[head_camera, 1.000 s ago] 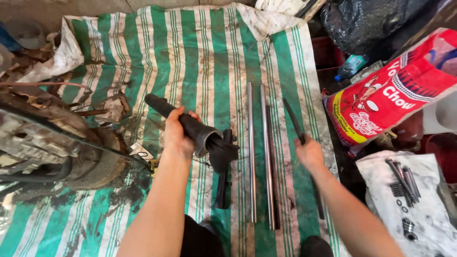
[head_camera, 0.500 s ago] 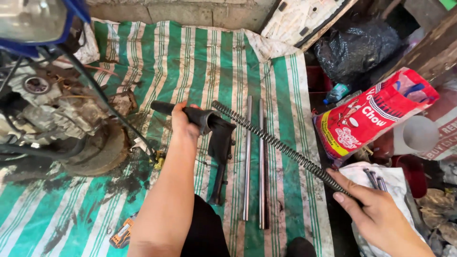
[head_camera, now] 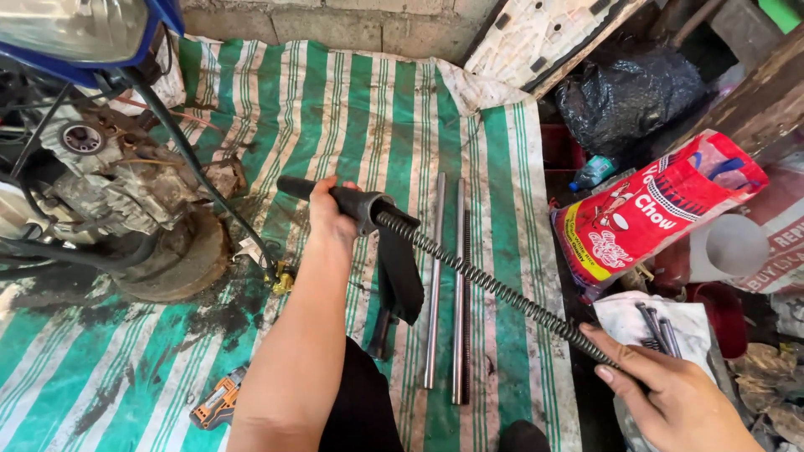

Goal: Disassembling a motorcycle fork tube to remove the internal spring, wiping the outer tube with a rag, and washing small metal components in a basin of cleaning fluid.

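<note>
While the left hand (head_camera: 331,219) is wrapped tight around a dark fork tube (head_camera: 343,199), fingers closed over its middle, the right hand (head_camera: 670,393) down at the lower right has its fingers pinched round the far end of a long coil spring (head_camera: 494,285). That spring runs on a slant from the right hand up to the open mouth of the tube, and its upper end sits right at that opening, so it looks partly inside. Both are held up off the ground, the tube lying roughly level with its thin end pointing left.

Underneath is a green and white striped tarp (head_camera: 360,100), pretty greasy on the left side. Two bare metal rods (head_camera: 446,285) lie side by side on it, running away from the camera, just under the spring. A second dark fork leg (head_camera: 395,285) lies on the tarp next to them. Off to the left there's an engine (head_camera: 109,192) with cables and a blue bike part above it. An orange drill (head_camera: 219,403) sits near the bottom edge. On the right, a red and yellow bag (head_camera: 653,218) leans by a black plastic sack (head_camera: 628,92), and a white rag (head_camera: 636,318) with some bolts lies just beside the right hand.
</note>
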